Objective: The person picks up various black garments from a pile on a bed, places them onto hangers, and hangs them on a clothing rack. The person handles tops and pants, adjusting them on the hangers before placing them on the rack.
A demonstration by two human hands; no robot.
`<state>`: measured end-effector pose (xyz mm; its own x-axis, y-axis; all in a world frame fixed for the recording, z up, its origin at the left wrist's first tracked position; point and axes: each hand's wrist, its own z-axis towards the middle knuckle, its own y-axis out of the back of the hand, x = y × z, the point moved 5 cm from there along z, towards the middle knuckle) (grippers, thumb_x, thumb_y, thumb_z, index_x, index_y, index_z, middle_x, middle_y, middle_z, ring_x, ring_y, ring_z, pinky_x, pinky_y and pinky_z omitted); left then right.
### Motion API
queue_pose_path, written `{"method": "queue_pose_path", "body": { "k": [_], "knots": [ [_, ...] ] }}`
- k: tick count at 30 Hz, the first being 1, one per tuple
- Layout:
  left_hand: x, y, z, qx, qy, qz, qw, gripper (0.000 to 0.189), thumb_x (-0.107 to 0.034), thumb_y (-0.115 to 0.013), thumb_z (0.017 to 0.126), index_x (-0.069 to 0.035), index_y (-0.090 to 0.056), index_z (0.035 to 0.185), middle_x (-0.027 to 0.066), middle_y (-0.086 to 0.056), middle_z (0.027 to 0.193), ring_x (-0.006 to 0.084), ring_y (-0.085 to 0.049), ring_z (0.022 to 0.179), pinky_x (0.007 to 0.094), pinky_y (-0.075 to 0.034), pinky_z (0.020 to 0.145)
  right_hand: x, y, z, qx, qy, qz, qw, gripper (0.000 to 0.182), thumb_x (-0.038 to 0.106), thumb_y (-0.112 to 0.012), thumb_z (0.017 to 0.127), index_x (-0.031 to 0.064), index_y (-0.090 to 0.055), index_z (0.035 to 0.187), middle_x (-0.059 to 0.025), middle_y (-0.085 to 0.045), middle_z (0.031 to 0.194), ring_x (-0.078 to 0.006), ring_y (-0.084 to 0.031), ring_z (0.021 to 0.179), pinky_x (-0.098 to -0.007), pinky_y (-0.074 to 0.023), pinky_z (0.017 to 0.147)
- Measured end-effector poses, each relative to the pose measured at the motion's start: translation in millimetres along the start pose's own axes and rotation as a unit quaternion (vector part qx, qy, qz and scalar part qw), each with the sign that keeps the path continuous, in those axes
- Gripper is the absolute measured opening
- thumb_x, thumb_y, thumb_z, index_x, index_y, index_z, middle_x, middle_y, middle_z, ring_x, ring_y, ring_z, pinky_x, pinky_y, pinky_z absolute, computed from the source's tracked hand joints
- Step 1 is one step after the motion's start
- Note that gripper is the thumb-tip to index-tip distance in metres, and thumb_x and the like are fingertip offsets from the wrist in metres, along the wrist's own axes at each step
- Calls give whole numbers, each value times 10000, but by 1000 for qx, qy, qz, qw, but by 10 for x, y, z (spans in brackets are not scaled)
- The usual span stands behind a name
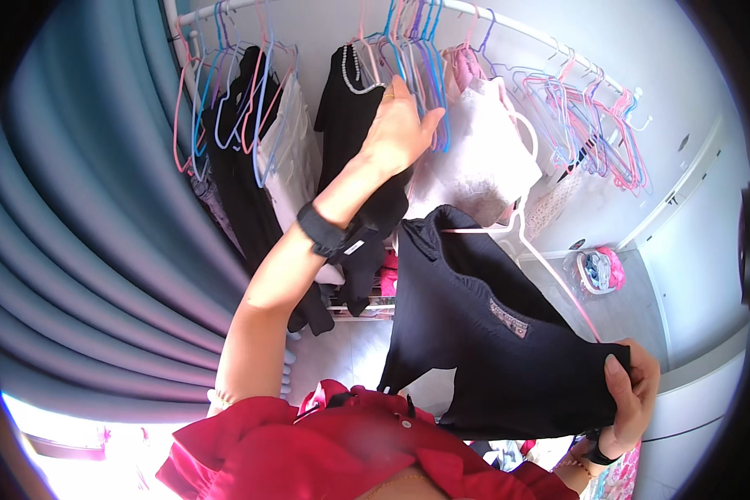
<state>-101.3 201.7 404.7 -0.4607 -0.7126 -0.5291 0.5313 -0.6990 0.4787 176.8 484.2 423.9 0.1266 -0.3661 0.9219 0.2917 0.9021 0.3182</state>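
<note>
My right hand (634,381) grips the waist edge of black shorts or trousers (475,350), fingers behind the cloth and thumb in front. A pink wire hanger (559,272) runs inside the waistband, its hook up near a white garment. My left hand (400,128) is raised to the rack, palm down with thumb spread, against a black top with a beaded neckline (344,125). Close by its fingers hang several blue, purple and pink hangers (437,81); whether it touches one I cannot tell.
A curved white clothes rail (519,22) crosses the top, with dark and white clothes at left and a white garment (469,150) in the middle. Tangled hangers (625,144) hang at right. Grey-blue curtains (100,219) fill the left side. A basket of clothes (600,272) stands on the floor.
</note>
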Motion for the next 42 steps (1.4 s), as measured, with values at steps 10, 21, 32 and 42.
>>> {"method": "queue_pose_path", "body": {
  "k": [10,21,32,42],
  "knots": [
    [97,-673,287,-31,83,38,995,1042,-191,-723,636,195,12,1266,366,-275,1272,387,-475,1082,348,-433,881,-83,323,116,0,4,-11,1000,225,176,-581,771,-47,-560,796,-10,-518,640,-69,-448,587,-198,-319,552],
    [-87,-813,337,44,116,-92,988,904,-88,-681,549,118,-151,1252,338,-335,1246,422,-422,1114,359,-379,941,-155,415,332,-70,60,27,995,220,170,-565,754,-47,-549,783,-10,-502,626,-71,-442,591,-199,-310,560],
    [-168,-598,274,171,50,-48,983,759,-432,-521,825,106,-232,1277,310,-544,1005,390,-518,1017,392,-404,876,11,79,582,45,47,-5,998,219,165,-558,768,-51,-548,802,2,-500,636,-54,-409,603,-195,-296,557],
    [281,-104,-33,226,-44,-17,973,334,-132,-449,875,-25,-452,1191,206,-579,1011,362,-539,972,381,-436,822,343,-521,858,175,75,-45,981,231,168,-542,804,-59,-568,836,-6,-558,709,-67,-479,656,-197,-373,623]
  ]
}}
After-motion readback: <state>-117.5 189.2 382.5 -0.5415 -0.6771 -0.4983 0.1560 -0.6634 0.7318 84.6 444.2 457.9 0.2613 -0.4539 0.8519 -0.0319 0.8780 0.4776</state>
